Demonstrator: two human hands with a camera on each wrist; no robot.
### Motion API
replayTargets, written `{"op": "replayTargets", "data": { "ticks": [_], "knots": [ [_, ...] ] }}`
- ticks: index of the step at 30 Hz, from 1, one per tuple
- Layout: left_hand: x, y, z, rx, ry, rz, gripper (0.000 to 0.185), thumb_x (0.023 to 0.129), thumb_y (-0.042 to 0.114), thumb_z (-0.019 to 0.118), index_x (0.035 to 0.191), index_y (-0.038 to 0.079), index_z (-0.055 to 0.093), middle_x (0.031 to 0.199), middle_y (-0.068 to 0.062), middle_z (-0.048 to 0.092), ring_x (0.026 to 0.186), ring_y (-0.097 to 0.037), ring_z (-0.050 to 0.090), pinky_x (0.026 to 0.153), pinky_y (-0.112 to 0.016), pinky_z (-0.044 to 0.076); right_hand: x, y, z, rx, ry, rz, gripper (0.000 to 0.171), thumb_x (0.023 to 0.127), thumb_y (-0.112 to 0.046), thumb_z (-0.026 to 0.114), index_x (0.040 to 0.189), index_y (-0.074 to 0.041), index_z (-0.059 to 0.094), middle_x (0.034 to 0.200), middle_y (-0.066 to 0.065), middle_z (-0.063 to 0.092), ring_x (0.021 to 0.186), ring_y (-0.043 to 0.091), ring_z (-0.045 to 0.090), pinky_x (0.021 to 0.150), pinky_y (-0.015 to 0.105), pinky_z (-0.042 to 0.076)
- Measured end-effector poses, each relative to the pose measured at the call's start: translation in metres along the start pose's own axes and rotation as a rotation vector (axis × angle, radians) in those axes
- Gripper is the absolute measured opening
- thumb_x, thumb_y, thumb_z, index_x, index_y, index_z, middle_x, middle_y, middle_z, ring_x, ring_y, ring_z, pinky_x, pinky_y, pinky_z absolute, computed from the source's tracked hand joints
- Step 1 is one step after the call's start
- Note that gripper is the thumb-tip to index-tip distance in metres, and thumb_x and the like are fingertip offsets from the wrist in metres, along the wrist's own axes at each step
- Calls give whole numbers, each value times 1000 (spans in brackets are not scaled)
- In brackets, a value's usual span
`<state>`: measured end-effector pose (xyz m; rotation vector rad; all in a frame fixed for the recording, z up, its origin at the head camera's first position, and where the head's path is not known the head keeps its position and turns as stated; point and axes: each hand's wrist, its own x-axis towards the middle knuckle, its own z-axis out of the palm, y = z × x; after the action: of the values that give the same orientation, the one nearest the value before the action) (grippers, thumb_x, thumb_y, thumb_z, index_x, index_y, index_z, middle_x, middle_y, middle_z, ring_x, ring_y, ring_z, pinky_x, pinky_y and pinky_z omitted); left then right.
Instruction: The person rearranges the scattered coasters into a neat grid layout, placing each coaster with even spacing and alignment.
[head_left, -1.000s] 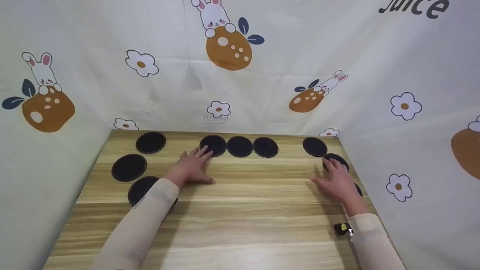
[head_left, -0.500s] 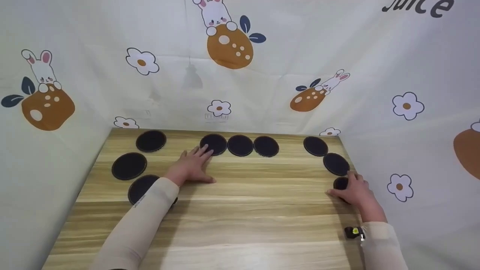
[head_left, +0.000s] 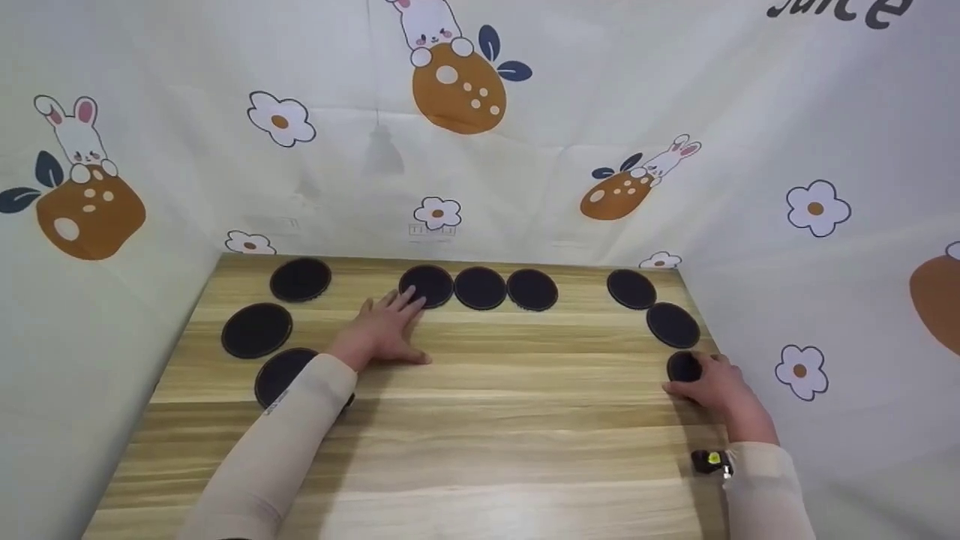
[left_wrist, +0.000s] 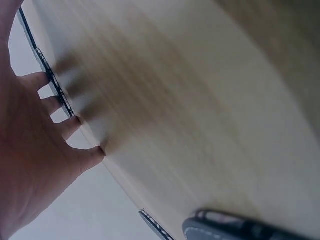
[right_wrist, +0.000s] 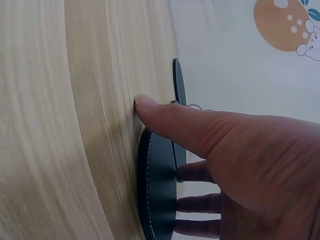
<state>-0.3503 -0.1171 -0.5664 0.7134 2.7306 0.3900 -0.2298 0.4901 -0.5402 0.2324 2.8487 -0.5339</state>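
The right hand [head_left: 712, 386] has left the coaster [head_left: 673, 325] by the table's [head_left: 487, 420] right edge, where it lay a second ago, and come nearer along that edge to the next coaster [head_left: 682, 367]. It now lies over this one, fingers on top and thumb down at the rim beside the wood, as the right wrist view shows [right_wrist: 157, 195]. The coaster lies flat on the table. I judge the hand is taking hold of it, though whether it is gripped or only pressed I cannot tell for sure.

The left hand [head_left: 386, 330] has not moved. It lies flat and spread on the table near the far edge, fingertips touching the first [head_left: 427, 285] of three coasters in a row. More coasters lie by the left edge [head_left: 256, 330] and far right corner [head_left: 630, 289].
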Motion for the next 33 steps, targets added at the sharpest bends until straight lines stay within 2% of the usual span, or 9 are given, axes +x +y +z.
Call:
{"op": "replayTargets", "data": {
  "ticks": [8,18,27,33],
  "knots": [
    [-1,0,-1,-22,1,0,124,86,74,82,177,12,24,184,-18,11,167,-51,12,127,-80,11,3,5,-3,-18,6,-28,103,94,-50,86,156,19,42,148,56,36,137,71,40,114,78,38],
    [1,-3,1,-22,-6,-2,125,86,75,81,178,12,23,185,-18,9,167,-52,10,126,-81,9,-3,11,-5,-12,31,-43,103,89,-47,91,146,27,47,134,53,45,124,63,52,111,73,44],
    [2,-4,3,-1,-12,3,125,87,76,79,178,12,21,184,-19,8,166,-52,11,126,-81,10,0,16,-3,-24,59,-20,100,86,-50,93,135,28,53,124,47,46,115,58,49,103,71,46],
    [2,-2,3,5,-8,5,125,87,76,79,178,13,21,185,-18,8,167,-51,11,127,-80,11,2,21,4,1,94,-5,102,86,-51,91,133,30,51,124,46,45,116,58,43,103,70,45]
  ]
}}
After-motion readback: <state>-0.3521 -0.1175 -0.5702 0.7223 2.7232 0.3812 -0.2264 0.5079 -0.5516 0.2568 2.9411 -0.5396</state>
